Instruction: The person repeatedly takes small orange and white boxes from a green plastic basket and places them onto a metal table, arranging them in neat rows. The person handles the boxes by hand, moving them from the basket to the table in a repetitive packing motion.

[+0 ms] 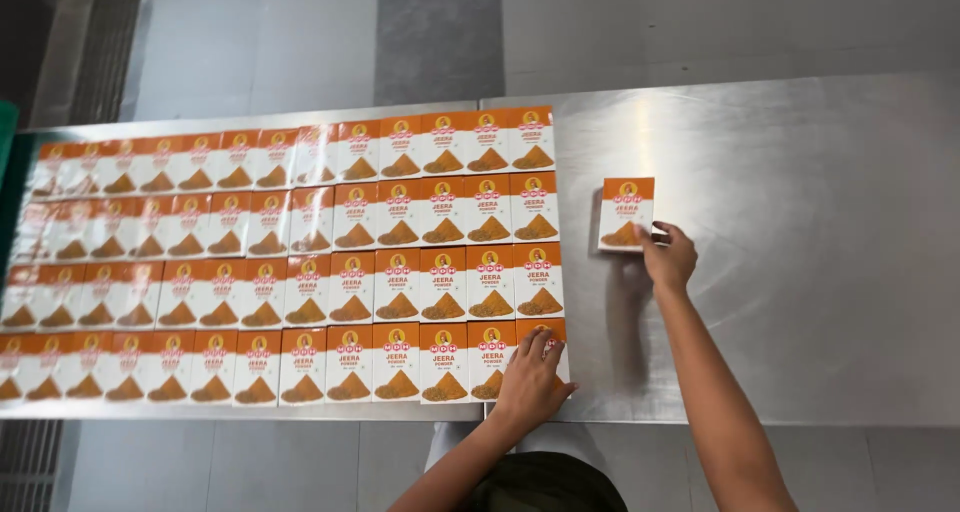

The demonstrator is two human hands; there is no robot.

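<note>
Several rows of small orange-and-white spice powder boxes lie flat, side by side, on a steel table. My left hand rests flat on the rightmost box of the nearest row, fingers spread over it. My right hand reaches out to a single box lying apart on the bare steel to the right of the rows. Its fingers grip that box at the lower right corner.
The table's near edge runs just below the nearest row. A seam splits the tabletop into two sheets. Grey floor lies beyond, with a floor grate at the upper left. A green object shows at the left edge.
</note>
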